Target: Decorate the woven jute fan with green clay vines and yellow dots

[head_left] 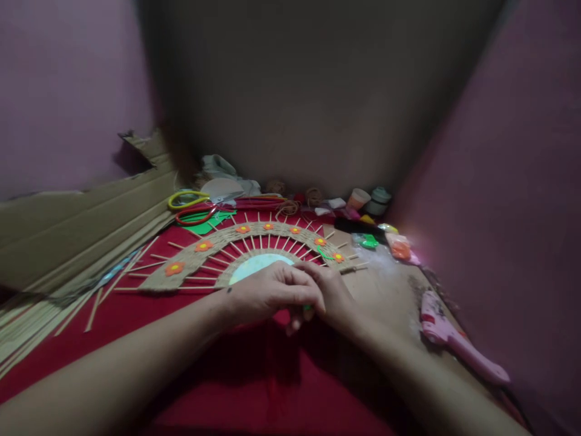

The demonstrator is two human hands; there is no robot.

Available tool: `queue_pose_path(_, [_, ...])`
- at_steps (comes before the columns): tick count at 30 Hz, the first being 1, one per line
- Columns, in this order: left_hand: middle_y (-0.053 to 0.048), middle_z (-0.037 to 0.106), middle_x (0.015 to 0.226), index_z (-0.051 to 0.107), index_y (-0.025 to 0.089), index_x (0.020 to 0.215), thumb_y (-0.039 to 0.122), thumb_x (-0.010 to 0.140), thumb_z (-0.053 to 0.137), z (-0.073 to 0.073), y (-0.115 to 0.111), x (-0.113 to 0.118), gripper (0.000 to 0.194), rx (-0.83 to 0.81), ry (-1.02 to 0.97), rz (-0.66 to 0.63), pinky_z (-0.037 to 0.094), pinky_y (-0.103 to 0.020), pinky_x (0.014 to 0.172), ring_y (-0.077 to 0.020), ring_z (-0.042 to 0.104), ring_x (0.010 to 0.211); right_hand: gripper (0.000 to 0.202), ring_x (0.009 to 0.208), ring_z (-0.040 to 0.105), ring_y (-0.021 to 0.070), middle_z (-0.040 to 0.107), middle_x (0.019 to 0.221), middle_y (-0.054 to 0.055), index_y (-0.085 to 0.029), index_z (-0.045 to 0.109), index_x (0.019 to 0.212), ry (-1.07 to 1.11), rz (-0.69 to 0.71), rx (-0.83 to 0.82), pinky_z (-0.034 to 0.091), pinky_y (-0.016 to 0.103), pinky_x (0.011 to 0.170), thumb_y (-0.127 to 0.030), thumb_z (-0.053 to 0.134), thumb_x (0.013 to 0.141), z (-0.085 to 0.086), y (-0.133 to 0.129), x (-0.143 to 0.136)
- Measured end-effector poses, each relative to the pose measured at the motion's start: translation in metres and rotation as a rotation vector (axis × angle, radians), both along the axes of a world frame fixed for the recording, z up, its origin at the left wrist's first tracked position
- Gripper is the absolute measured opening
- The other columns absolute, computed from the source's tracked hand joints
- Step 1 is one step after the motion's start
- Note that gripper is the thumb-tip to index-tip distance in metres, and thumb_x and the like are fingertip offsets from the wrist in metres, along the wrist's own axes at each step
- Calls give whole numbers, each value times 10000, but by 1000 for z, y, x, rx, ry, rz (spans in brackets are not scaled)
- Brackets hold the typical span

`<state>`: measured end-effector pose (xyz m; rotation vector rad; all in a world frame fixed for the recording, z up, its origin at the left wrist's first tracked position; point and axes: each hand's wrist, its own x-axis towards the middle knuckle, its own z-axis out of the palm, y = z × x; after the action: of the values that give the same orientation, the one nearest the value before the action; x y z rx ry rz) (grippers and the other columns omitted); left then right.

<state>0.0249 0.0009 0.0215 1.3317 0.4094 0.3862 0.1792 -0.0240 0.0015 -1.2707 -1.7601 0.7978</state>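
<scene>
My left hand (279, 287) and my right hand (336, 297) meet over the near edge of a fan-shaped craft piece. The fingers of both are curled together around a small green piece (307, 307), perhaps soft clay; most of it is hidden. Just beyond lies the craft piece, made of thin sticks with a woven twine band (218, 251). Orange flowers (204, 246) with yellow centres sit along the band. A thin green strand (324, 252) lies near the right end. At the fan's base is a pale half-round (261, 264), partly covered by my hands.
Scissors with yellow and red handles (195, 212) lie on green sheets (206, 225) at the back left. Cardboard (91, 218) and loose sticks line the left. Clay packets (399, 246), a cup (358, 198) and a pink glue gun (454, 342) are at right. Walls enclose the red-covered surface (218, 387).
</scene>
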Motion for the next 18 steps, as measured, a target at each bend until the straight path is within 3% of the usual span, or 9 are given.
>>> queue_pose_path(3, [-29,655,723,693,146,864,251,835,605,2,-5,5,139,122,-70,167,529,-223,568,-108,618,578,161,541,582,138,573,566,-31,-202,615,813,465,-7,-310,447,236,496,-343,541,788,2,-12,0])
queue_pose_path(5, [-47,681,816,682,166,917,218,848,584,0,-10,7,130,308,-106,324,545,-266,667,-145,652,698,239,512,582,138,567,563,-16,-188,588,778,731,7,-508,457,245,480,-386,468,836,0,-21,-3])
queue_pose_path(8, [-69,691,972,675,202,1019,170,850,576,-10,-14,8,199,765,-89,461,528,-281,789,-181,648,904,309,566,615,141,619,634,15,-173,588,803,1075,30,-711,515,279,568,-353,360,910,-1,-32,-7])
queue_pose_path(10, [-75,680,1068,635,220,1145,125,862,546,-21,-15,8,312,1078,-96,418,491,-305,895,-187,623,1006,368,539,600,124,609,605,0,-174,573,783,1342,-14,-819,521,263,572,-359,305,953,3,-35,-6])
queue_pose_path(13, [-90,636,1203,528,216,1294,79,886,481,-34,-20,12,433,1315,-92,350,435,-343,1002,-193,576,1130,443,481,577,119,595,572,-8,-173,556,795,1516,-112,-867,532,265,566,-423,236,973,10,-31,-2])
queue_pose_path(18, [-106,384,1465,269,200,1462,198,915,474,-40,-44,27,585,1280,44,262,317,-429,1115,-253,371,1339,484,846,686,210,691,898,108,-172,529,919,1524,-58,-662,515,401,875,-556,235,916,5,-21,-5])
